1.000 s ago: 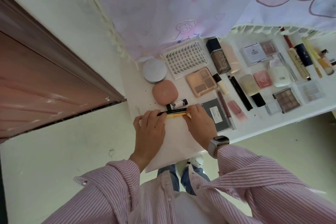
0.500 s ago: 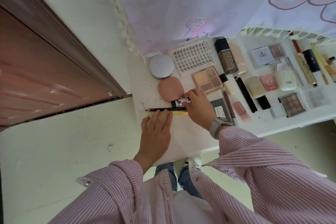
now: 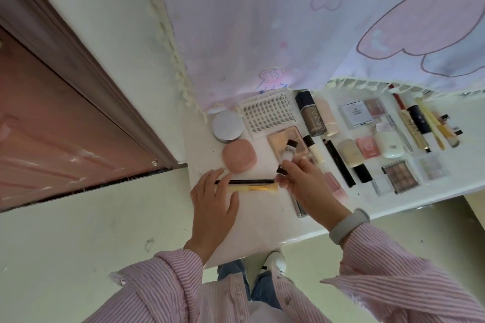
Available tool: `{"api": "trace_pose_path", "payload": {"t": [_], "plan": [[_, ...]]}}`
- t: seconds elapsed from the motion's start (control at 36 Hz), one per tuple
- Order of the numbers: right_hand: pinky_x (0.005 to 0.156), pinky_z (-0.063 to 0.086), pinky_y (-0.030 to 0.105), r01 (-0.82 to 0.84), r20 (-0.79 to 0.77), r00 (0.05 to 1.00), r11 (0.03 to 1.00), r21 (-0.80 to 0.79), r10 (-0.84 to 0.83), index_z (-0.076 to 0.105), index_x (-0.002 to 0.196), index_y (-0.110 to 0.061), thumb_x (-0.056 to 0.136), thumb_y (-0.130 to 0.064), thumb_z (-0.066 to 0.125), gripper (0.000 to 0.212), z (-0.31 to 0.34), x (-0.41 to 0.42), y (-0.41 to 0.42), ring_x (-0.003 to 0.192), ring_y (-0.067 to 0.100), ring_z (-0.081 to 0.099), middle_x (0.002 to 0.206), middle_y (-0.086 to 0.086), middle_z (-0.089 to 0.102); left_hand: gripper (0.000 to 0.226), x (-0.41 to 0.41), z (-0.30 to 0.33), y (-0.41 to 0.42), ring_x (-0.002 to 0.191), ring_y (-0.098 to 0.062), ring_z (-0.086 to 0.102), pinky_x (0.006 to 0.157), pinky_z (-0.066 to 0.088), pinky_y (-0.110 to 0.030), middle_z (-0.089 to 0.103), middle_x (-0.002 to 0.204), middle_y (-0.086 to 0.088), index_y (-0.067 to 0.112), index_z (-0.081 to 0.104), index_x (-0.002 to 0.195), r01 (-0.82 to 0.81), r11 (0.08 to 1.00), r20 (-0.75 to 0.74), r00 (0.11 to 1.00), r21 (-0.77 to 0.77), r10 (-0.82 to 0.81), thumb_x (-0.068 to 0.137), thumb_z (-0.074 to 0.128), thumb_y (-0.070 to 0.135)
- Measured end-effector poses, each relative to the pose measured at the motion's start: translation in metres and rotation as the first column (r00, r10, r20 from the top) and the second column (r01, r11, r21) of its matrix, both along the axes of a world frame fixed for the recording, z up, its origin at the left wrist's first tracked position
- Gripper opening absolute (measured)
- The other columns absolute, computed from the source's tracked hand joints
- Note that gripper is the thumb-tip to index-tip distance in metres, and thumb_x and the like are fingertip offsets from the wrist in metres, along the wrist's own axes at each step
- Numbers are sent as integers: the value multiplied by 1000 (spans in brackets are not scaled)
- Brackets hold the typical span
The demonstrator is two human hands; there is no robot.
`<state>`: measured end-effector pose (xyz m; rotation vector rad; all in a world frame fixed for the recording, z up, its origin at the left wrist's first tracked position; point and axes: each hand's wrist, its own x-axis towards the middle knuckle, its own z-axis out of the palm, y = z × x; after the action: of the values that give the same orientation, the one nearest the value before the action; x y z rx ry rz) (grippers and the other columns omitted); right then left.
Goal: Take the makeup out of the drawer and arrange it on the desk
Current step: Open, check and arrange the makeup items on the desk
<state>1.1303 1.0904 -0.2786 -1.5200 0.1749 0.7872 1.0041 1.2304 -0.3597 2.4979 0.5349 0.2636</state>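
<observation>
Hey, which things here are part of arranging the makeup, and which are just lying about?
Part of the job:
small white tube with black cap in the right hand
thin black pencil and yellow brush by the left hand
round pink compact

Just there:
pink printed curtain
brown door

My right hand [image 3: 308, 186] hides the dark palette [image 3: 299, 204] beneath it; the small tube's [image 3: 286, 156] label reads too blurred.

A brown door [image 3: 52, 123] stands on the left. The floor [image 3: 78, 244] is pale. A white desk [image 3: 262, 217] sits under a pink curtain [image 3: 288, 21].
</observation>
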Motion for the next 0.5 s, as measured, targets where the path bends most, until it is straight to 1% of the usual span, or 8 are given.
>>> {"api": "trace_pose_path", "payload": {"t": [0.06, 0.11, 0.17, 0.22, 0.28, 0.33, 0.42, 0.5], "plan": [[55, 48, 20, 37, -61, 998, 998, 53, -34, 52, 92, -6, 93, -5, 47, 5, 5, -4, -5, 66, 15, 61, 78, 8, 59, 37, 11, 16, -1, 110, -13, 40, 92, 39, -35, 56, 116, -6, 15, 54, 115, -25, 988, 70, 997, -153, 36, 87, 40, 36], [55, 47, 19, 18, -32, 999, 999, 39, -17, 55, 94, -8, 91, -3, 49, 8, 8, -8, -10, 70, 14, 62, 80, 7, 62, 42, 21, 32, -5, 102, -7, 41, 90, 36, -27, 57, 109, -3, 12, 58, 111, -20, 967, 103, 994, -256, 47, 87, 41, 42], [63, 45, 22, -18, 11, 1000, 1000, 17, 18, 59, 96, -11, 88, -7, 55, 9, 10, -10, -15, 76, 13, 59, 81, 3, 63, 41, 29, 48, -10, 97, -3, 41, 86, 34, -19, 53, 104, 3, 12, 58, 111, 5, 948, 133, 990, -320, 39, 87, 49, 44], [70, 42, 26, -15, 10, 1000, 1000, 25, 15, 62, 97, -11, 85, -11, 62, 12, 14, -11, -18, 73, 14, 52, 75, 0, 59, 34, 33, 61, -15, 100, -2, 43, 86, 35, -16, 47, 106, 13, 16, 56, 117, 71, 932, 172, 985, -355, -9, 87, 60, 34], [67, 39, 25, 42, -52, 998, 995, 94, -37, 61, 91, -6, 84, -6, 62, 8, 20, -10, -18, 65, 12, 47, 66, 1, 53, 41, 35, 70, -18, 104, 0, 45, 89, 36, -13, 47, 109, 19, 22, 52, 125, 153, 907, 181, 980, -392, -87, 86, 64, 29], [62, 37, 23, 29, -82, 996, 990, 135, -18, 58, 85, -5, 84, -1, 59, 4, 27, -10, -16, 61, 12, 44, 62, 1, 49, 45, 36, 74, -20, 102, 1, 48, 87, 40, -14, 53, 109, 16, 26, 51, 128, 210, 895, 173, 973, -394, -152, 85, 64, 31], [59, 33, 22, -17, -46, 999, 993, 116, 22, 58, 74, -8, 86, -1, 56, 15, 31, -15, -15, 58, 9, 43, 58, -2, 49, 32, 37, 73, -21, 91, 1, 50, 80, 44, -14, 61, 99, 9, 19, 62, 114, 246, 916, 241, 955, -316, -174, 84, 65, 29], [57, 31, 22, 15, -50, 999, 991, 133, -9, 59, 77, -8, 87, -9, 57, 10, 31, -18, -18, 56, 10, 39, 60, 1, 43, 28, 36, 73, -20, 84, 0, 51, 76, 39, -3, 61, 95, 7, 17, 64, 109, 252, 924, 233, 954, -289, -187, 86, 62, 32]]}}
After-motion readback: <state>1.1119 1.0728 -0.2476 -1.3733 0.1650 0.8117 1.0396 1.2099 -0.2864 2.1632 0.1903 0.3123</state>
